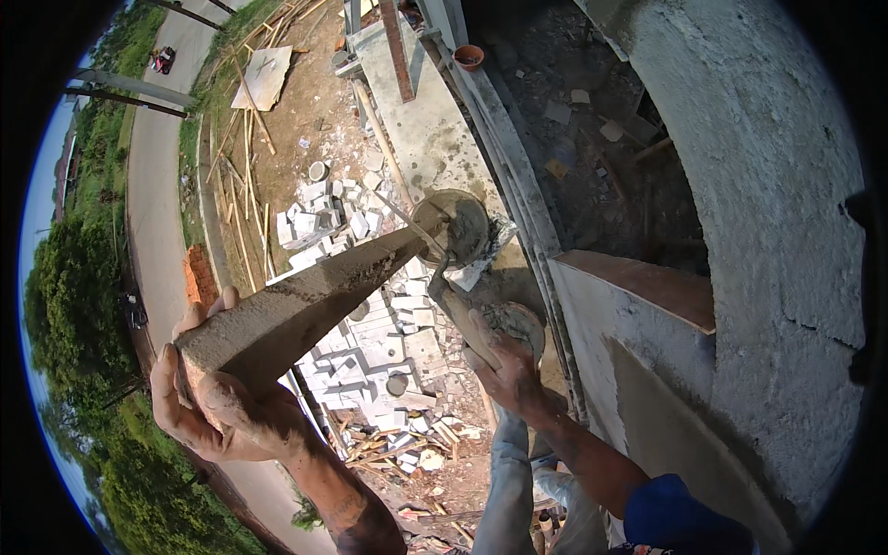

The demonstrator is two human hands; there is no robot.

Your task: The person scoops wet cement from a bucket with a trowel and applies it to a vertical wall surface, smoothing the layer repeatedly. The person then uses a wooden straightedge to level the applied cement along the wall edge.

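Note:
My left hand (pixel 227 407) grips the near end of a long, straight board (pixel 305 310) crusted with dried mortar, fingers on one side and thumb on the other. The board slants away to the upper right. In my right hand (pixel 509 370) is a trowel (pixel 455 303), held by its handle; its curved neck points toward the board's far end. The trowel's blade seems to show edge-on there. Beyond it stands a round tub of wet grey mortar (pixel 467 222). A second mortar container (pixel 518 324) sits beside my right hand, which partly hides it.
A rough plastered wall (pixel 777 231) with an opening rises on the right. Wooden poles and a concrete ledge (pixel 416 129) run alongside it. Far below lie broken white blocks (pixel 356 361), timber scraps and a road (pixel 157 166). A small orange bowl (pixel 469 57) rests farther off.

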